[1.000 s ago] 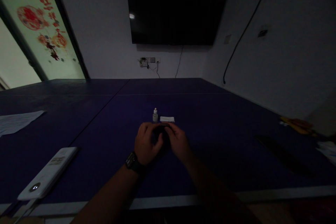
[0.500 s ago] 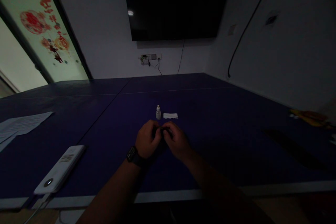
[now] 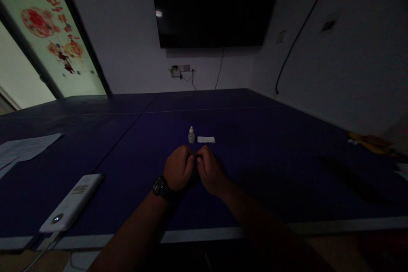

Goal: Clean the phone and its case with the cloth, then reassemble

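Observation:
My left hand [image 3: 179,168] and my right hand [image 3: 210,171] meet above the dark blue table [image 3: 261,136], thumbs and fingers pinched close together. Between their fingertips is a small dark thing [image 3: 196,155], too dim and too covered to name. A dark watch [image 3: 159,186] is on my left wrist. Just beyond the fingers stands a small clear dropper bottle [image 3: 191,136] with a white cap, upright. Right beside the bottle lies a folded white paper or cloth strip [image 3: 206,140]. Neither hand touches the bottle or the strip.
On the left lies a white power bank [image 3: 72,204] with a cable plugged in, near printed sheets [image 3: 28,148]. A dark flat object [image 3: 350,178] and a yellow-red packet [image 3: 372,142] rest on the right. A large screen [image 3: 216,4] hangs on the far wall.
Both thumbs have straightened somewhat, and the fingers still pinch the small dark thing. The view has shifted slightly; the bottle and strip remain in place.

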Tool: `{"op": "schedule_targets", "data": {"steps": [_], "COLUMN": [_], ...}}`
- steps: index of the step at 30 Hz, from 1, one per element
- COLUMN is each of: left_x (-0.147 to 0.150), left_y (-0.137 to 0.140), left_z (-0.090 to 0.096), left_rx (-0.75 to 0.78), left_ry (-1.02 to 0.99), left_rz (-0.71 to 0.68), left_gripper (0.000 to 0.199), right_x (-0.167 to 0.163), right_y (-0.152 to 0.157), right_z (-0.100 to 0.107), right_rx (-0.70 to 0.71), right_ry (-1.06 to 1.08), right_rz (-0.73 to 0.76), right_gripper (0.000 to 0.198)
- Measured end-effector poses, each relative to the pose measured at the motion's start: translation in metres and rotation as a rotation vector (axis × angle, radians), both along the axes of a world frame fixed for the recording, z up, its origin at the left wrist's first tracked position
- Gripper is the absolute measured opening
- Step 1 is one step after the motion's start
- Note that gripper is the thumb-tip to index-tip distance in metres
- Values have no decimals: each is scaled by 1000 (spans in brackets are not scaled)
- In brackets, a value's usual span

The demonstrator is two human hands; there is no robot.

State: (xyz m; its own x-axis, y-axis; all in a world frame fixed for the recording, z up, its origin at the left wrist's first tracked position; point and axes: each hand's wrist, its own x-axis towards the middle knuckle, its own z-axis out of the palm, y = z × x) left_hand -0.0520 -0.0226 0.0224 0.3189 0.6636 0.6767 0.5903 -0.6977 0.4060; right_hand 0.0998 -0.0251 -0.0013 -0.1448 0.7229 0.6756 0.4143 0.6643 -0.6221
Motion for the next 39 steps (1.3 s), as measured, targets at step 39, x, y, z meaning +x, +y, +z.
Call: {"op": "schedule_targets", "data": {"steps": [39], "left_x": [-14], "left_y": [7], "left_z": [8], "left_rx": [-454], "left_ry": [-285], "left_rz": [-375], "left_gripper": [41], "right_x": [22], "right_y": [11], "right_z": [14], "right_rx": [-275], "right_ry": [37], "right_rz": [304], "right_gripper": [31]}}
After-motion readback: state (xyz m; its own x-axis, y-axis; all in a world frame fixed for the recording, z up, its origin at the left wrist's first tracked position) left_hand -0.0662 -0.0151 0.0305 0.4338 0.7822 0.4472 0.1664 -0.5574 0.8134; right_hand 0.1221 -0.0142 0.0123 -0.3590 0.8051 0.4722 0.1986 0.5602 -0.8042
